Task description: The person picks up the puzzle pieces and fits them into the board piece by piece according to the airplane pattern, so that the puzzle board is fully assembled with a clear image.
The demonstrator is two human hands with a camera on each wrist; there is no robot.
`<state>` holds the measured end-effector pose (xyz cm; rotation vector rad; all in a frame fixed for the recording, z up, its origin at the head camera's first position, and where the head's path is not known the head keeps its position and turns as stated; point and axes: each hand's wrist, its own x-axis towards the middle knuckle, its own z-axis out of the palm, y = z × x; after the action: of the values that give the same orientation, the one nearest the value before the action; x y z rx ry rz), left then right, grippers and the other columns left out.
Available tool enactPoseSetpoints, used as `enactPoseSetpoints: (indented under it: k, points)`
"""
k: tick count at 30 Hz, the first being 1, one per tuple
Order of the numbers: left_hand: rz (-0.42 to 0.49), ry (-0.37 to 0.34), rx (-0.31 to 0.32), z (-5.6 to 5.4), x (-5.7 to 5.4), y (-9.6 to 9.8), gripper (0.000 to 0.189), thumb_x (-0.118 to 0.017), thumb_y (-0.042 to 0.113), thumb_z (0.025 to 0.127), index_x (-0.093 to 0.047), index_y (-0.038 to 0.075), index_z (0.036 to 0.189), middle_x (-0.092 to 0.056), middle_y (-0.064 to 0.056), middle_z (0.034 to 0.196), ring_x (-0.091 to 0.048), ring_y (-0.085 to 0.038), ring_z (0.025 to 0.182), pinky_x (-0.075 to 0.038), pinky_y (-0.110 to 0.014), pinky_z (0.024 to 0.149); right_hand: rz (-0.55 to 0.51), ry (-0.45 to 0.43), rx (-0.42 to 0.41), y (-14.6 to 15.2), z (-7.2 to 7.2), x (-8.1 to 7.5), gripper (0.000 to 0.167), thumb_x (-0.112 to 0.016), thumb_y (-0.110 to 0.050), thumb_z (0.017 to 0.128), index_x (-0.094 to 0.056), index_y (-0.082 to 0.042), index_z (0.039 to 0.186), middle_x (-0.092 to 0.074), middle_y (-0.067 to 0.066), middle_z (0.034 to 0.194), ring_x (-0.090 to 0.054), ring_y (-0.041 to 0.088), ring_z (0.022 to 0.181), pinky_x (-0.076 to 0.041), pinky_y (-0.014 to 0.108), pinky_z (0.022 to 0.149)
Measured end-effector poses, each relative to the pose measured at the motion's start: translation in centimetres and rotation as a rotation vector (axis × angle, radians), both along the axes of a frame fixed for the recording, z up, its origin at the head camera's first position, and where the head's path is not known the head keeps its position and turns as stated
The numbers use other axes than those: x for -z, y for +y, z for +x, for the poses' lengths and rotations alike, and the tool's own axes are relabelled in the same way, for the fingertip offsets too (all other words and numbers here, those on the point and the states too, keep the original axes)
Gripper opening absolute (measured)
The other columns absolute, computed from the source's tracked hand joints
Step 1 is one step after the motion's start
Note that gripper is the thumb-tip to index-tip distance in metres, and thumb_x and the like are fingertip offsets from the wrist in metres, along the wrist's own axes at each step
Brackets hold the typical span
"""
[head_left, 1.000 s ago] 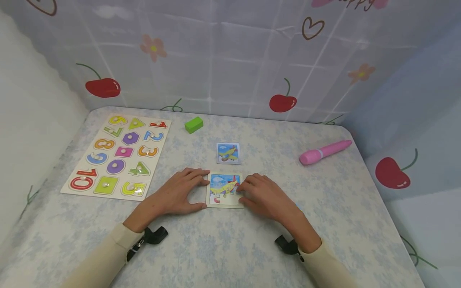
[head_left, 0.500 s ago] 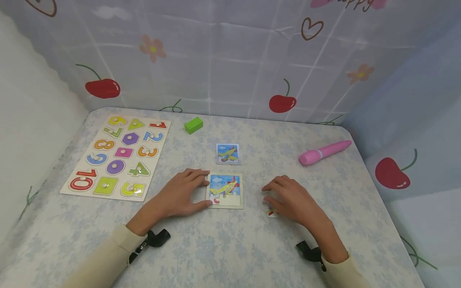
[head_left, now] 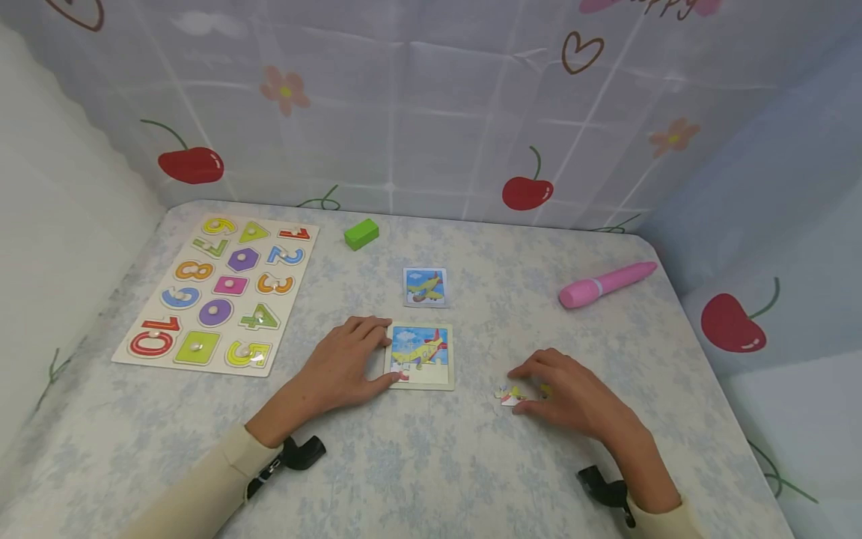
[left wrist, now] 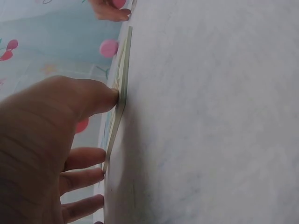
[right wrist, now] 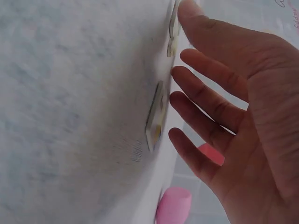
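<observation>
A small jigsaw tray with an airplane picture lies on the table; its lower right part is bare board. My left hand rests at its left side, thumb on the lower left corner and fingertips along the left edge. In the left wrist view the thumb presses the tray's rim. To the right, my right hand hovers with fingers spread over loose puzzle pieces. Its thumb tip is beside one; whether they touch I cannot tell. Another loose piece lies under the fingers in the right wrist view.
Beyond the tray lies an airplane picture card. A green block sits farther back. At left is a number and shape puzzle board; a pink pen-like object lies back right. Patterned curtain bounds the rear.
My right hand has left the tray's right edge and moved right and nearer to the loose pieces, which now show. The left thumb has slid slightly onto the tray's corner.
</observation>
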<state>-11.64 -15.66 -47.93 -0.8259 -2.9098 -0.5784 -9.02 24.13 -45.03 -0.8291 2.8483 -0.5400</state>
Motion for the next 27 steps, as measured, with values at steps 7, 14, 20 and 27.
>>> enactPoseSetpoints:
  k: [7, 14, 20, 27]
  points:
    - [0.010, -0.008, 0.003, 0.07, -0.10, -0.04, 0.053, -0.081, 0.056, 0.091, -0.070, 0.012, 0.118, -0.060, -0.007, 0.152, -0.056, -0.031, 0.137, -0.052, -0.055, 0.106, 0.001, -0.003, -0.017, -0.35, 0.21, 0.33, 0.033, -0.094, -0.025, 0.086, -0.082, -0.024, 0.116, -0.067, -0.012, 0.110, -0.062, 0.010, 0.103, -0.057, 0.038, 0.087]
    - [0.018, -0.005, 0.004, 0.13, -0.18, 0.11, 0.050, -0.082, 0.053, 0.091, -0.067, 0.013, 0.115, -0.060, -0.007, 0.152, -0.057, -0.031, 0.134, -0.053, -0.054, 0.102, -0.032, 0.025, -0.053, -0.42, 0.14, 0.68, 0.028, -0.093, -0.021, 0.086, -0.081, -0.024, 0.111, -0.067, -0.012, 0.107, -0.059, 0.008, 0.099, -0.055, 0.034, 0.082]
    - [0.024, -0.005, 0.007, 0.18, -0.14, 0.12, 0.049, -0.082, 0.051, 0.091, -0.068, 0.012, 0.117, -0.060, -0.008, 0.152, -0.057, -0.032, 0.135, -0.053, -0.054, 0.103, -0.039, 0.016, -0.060, -0.62, 0.02, 0.73, 0.028, -0.092, -0.018, 0.087, -0.080, -0.024, 0.112, -0.066, -0.012, 0.108, -0.058, 0.008, 0.100, -0.054, 0.035, 0.083]
    - [0.018, -0.029, 0.017, -0.02, -0.23, -0.10, 0.047, -0.082, 0.049, 0.092, -0.069, 0.012, 0.119, -0.059, -0.007, 0.154, -0.055, -0.031, 0.138, -0.051, -0.054, 0.108, -0.037, 0.029, -0.080, -1.02, -0.39, 0.85, 0.030, -0.093, -0.018, 0.086, -0.079, -0.023, 0.112, -0.066, -0.012, 0.107, -0.060, 0.009, 0.104, -0.056, 0.038, 0.089]
